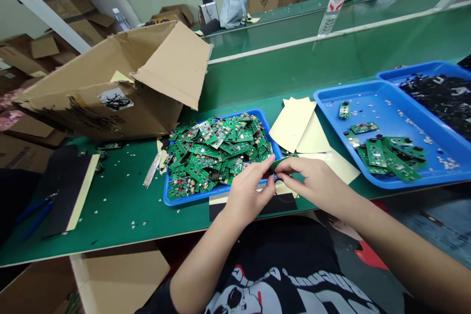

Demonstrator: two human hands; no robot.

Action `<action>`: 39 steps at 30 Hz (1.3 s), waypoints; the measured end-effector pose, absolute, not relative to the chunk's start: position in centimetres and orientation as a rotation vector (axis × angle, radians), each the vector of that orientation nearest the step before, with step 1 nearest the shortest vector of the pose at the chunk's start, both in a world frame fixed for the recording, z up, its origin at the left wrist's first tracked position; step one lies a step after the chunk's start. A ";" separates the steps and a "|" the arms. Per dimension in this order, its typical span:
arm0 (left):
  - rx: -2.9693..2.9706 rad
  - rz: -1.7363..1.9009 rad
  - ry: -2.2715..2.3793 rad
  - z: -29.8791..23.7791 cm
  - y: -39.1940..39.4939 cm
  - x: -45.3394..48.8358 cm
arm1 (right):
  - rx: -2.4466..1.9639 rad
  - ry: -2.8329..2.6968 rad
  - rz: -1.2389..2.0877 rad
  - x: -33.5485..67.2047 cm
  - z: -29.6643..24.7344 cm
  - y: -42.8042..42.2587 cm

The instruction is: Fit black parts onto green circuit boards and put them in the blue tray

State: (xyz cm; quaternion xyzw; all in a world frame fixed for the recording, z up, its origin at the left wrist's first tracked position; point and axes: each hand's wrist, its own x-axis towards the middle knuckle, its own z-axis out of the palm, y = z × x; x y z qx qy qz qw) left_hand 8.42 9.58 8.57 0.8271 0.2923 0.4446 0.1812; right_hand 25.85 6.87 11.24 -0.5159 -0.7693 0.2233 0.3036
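My left hand (252, 184) and my right hand (309, 176) meet over the front right corner of a blue tray (176, 201). Between their fingertips is a small green circuit board (281, 161), mostly covered by the fingers. Both hands are closed on it, thumbs and forefingers pinching. A small dark part shows by the fingertips, too hidden to name. Heaped in the tray are many green circuit boards (217, 149) with red and white components. Below my hands lies a black and cream strip of card (275, 204).
Cream paper sheets (294, 122) lie behind my hands. To the right, a blue tray (346, 152) holds several boards; another blue tray (408, 69) holds black parts. Left are a large open carton (91, 113) and blue-handled pliers (37, 213). A bottle (333, 5) stands behind.
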 end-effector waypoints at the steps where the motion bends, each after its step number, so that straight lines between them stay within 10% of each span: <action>1: 2.345 1.256 0.821 8.4 9.7 8.4 | -1.379 -2.032 0.590 25.8 10.9 7.0; 39: 2.665 0.565 0.522 9.7 11.6 14.1 | -1.888 -2.030 0.252 29.8 10.7 4.8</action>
